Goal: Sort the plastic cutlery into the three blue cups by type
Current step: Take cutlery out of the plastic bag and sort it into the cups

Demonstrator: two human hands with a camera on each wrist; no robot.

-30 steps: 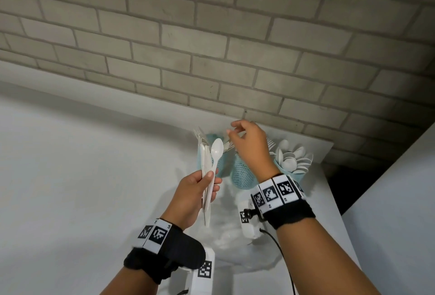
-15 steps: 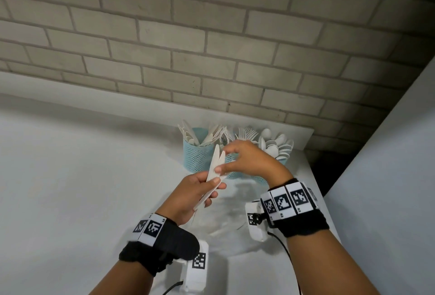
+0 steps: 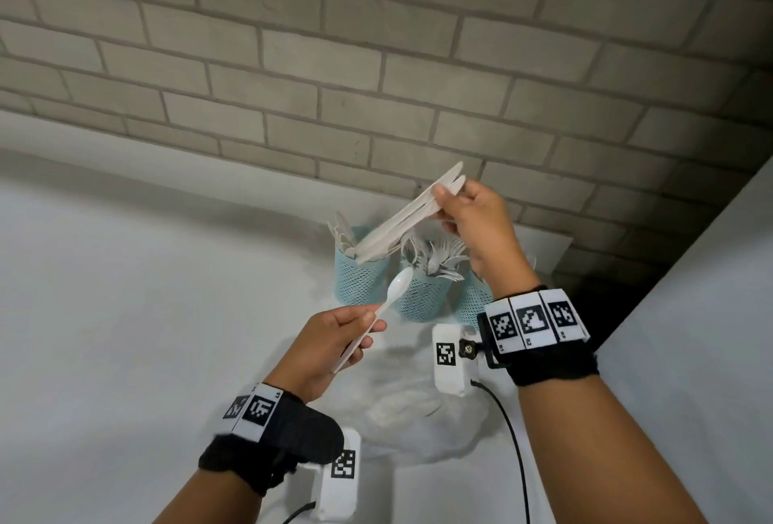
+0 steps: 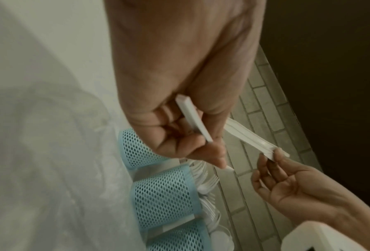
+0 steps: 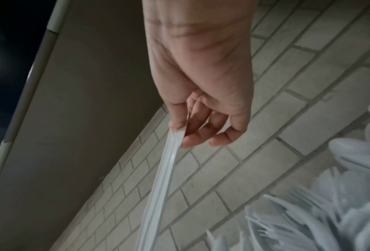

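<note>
At counter's back corner, right hand (image 3: 472, 226) pinches knives (image 3: 401, 226) over cups (image 3: 422, 297); rightmost cup mostly hidden by wrist. Left hand (image 3: 330, 347) grips spoon (image 3: 391, 297).

Left hand (image 3: 330, 350) low, near body, forearm angled up from lower left; fingers (image 4: 175, 144) curled, thumb pressed along thin white handle. Right hand (image 3: 477, 226) raised higher and farther forward, forearm rising from lower right, wrist bent; thumb and fingers (image 5: 192, 141) pinch ends of flat white pieces, remaining fingers loosely curled. Hands apart, not touching. Black straps with printed markers on both wrists.
</note>
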